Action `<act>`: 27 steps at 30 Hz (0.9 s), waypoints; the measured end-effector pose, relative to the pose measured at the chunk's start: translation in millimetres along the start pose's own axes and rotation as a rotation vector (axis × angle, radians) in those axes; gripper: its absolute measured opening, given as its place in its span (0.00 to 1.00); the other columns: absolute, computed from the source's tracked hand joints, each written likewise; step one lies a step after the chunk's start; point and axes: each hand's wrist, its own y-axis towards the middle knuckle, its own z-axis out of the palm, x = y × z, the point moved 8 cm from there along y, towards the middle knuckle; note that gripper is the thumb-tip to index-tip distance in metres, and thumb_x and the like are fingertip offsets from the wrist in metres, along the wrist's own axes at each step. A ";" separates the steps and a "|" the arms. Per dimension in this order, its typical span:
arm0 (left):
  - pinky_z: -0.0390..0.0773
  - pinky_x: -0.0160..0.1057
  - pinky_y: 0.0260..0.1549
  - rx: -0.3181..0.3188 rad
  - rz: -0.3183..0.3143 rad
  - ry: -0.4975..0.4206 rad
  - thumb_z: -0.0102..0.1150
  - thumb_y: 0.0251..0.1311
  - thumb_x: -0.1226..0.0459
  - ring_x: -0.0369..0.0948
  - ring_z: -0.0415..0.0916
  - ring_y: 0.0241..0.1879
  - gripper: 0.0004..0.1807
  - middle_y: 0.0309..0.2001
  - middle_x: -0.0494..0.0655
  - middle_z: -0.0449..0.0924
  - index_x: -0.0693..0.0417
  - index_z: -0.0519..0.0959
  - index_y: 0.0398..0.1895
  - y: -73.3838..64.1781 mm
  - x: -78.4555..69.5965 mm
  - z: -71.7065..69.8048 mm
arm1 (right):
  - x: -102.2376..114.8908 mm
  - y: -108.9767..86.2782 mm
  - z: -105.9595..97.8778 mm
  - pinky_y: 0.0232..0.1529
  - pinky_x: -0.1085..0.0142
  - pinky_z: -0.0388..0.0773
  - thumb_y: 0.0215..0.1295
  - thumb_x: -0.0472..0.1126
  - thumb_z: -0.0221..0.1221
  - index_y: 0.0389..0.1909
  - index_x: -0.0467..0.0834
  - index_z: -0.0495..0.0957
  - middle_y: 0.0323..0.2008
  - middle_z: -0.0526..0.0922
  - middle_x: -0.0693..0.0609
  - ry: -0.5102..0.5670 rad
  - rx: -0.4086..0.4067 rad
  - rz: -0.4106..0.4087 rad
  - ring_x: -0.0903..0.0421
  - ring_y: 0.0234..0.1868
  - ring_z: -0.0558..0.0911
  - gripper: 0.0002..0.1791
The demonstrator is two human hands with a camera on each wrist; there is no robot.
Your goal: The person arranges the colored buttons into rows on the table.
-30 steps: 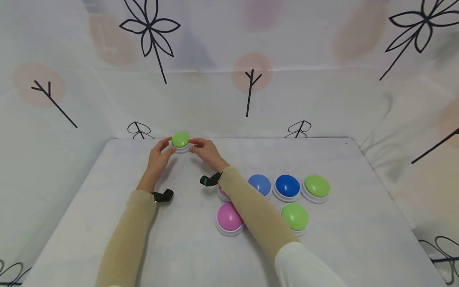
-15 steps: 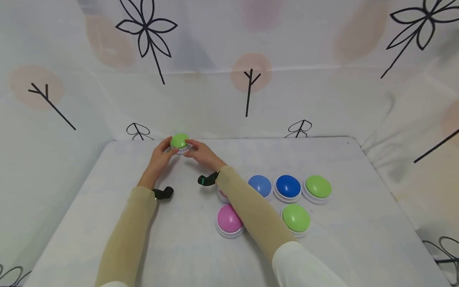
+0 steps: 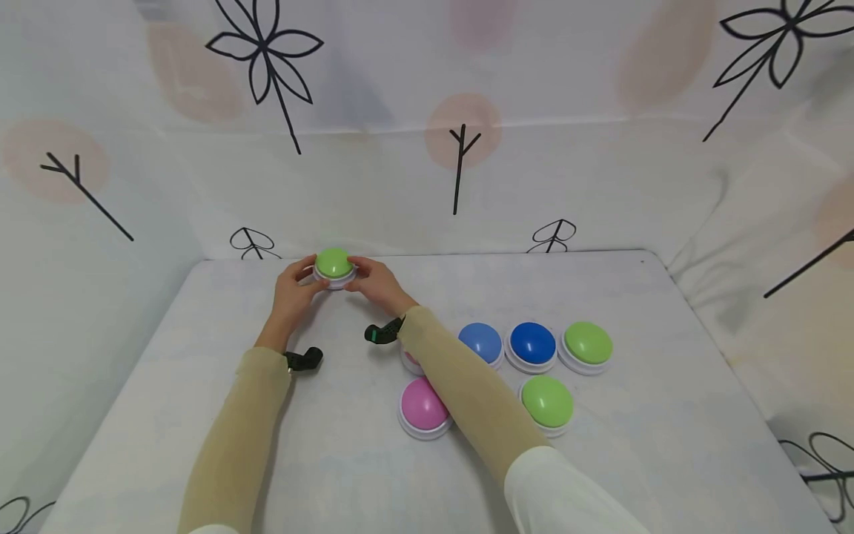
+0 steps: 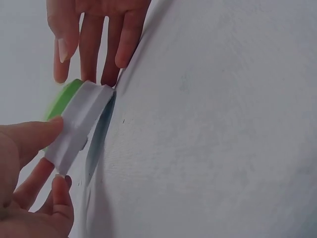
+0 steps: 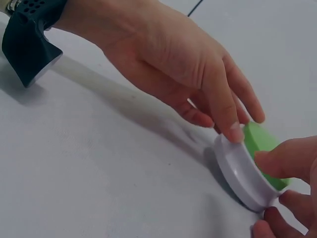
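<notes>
A green dome push button (image 3: 333,264) with a white round base is near the table's back edge, between both hands. My left hand (image 3: 291,298) grips its left side, thumb in front and fingers behind. From the right, my right hand (image 3: 382,286) holds the base's rim with its fingertips. The left wrist view shows the white base (image 4: 79,124) tilted, with a dark gap under part of it. In the right wrist view, a fingertip of the right hand (image 5: 183,59) presses the rim beside the green dome (image 5: 260,139).
Further right on the white table (image 3: 320,460) stand a light blue button (image 3: 481,341), a dark blue button (image 3: 532,343) and two green buttons, one at the right end (image 3: 588,342), one nearer (image 3: 547,401). A pink button (image 3: 424,404) and another are partly behind the right sleeve (image 3: 467,386).
The green button has come very slightly forward and left, with both hands staying on it. My right hand's fingers have shifted from over the dome's edge to its right side.
</notes>
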 end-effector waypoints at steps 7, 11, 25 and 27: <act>0.72 0.48 0.59 -0.034 0.013 0.025 0.67 0.61 0.68 0.50 0.64 0.67 0.34 0.70 0.52 0.65 0.51 0.70 0.71 -1.4 -2.3 -0.2 | -2.8 0.4 -5.8 0.63 0.64 0.71 0.61 0.34 0.66 0.70 0.47 0.71 0.69 0.71 0.49 0.039 -0.064 -0.010 0.51 0.69 0.69 0.34; 0.73 0.46 0.55 -0.016 0.033 0.038 0.69 0.60 0.67 0.51 0.65 0.66 0.36 0.71 0.52 0.63 0.50 0.68 0.72 -2.6 -5.1 2.2 | -4.1 0.3 -9.7 0.61 0.67 0.72 0.60 0.34 0.68 0.68 0.47 0.73 0.67 0.73 0.49 0.089 -0.123 0.000 0.53 0.69 0.70 0.33; 0.72 0.47 0.54 0.011 0.099 0.081 0.71 0.59 0.63 0.52 0.63 0.64 0.37 0.69 0.52 0.64 0.50 0.68 0.72 -8.7 -14.5 4.4 | 0.6 -3.5 -14.3 0.58 0.67 0.75 0.57 0.36 0.71 0.60 0.48 0.81 0.59 0.81 0.49 0.093 -0.177 -0.025 0.53 0.64 0.76 0.27; 0.71 0.48 0.56 0.008 0.125 0.090 0.72 0.58 0.63 0.52 0.63 0.64 0.37 0.67 0.53 0.65 0.52 0.69 0.71 -9.4 -17.1 3.0 | 3.0 -3.5 -13.8 0.58 0.67 0.75 0.58 0.36 0.71 0.60 0.47 0.81 0.59 0.81 0.49 0.090 -0.178 -0.035 0.53 0.63 0.76 0.27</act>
